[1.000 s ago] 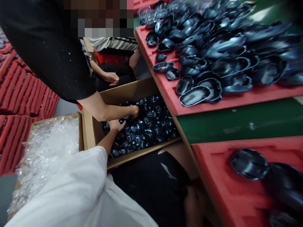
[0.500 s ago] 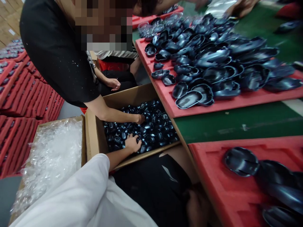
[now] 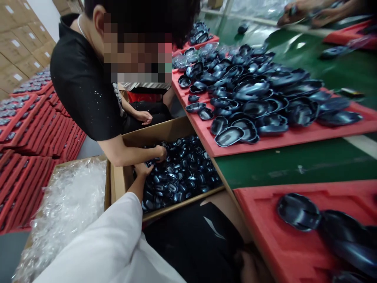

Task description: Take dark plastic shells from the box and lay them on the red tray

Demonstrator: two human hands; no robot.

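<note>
My left hand reaches into a cardboard box heaped with small glossy dark-blue plastic shells. It is at the box's left side, just below a co-worker's forearm. Its thumb is stretched away from the fingers, which are partly hidden, and I see nothing held. A co-worker's hand is among the same shells, right beside mine. Low in the picture, by my thigh and the table edge, my right hand is dark and blurred; its fingers cannot be made out.
Larger dark-blue shells are piled on a red foam tray on the green table. A nearer red tray holds several shells. Left of the box lies clear plastic wrap. Stacked red trays stand behind.
My left hand has moved left and slightly up across the shells, from the front middle to the box's left side. The co-worker's hand has also shifted left. The view has tilted up a little.
</note>
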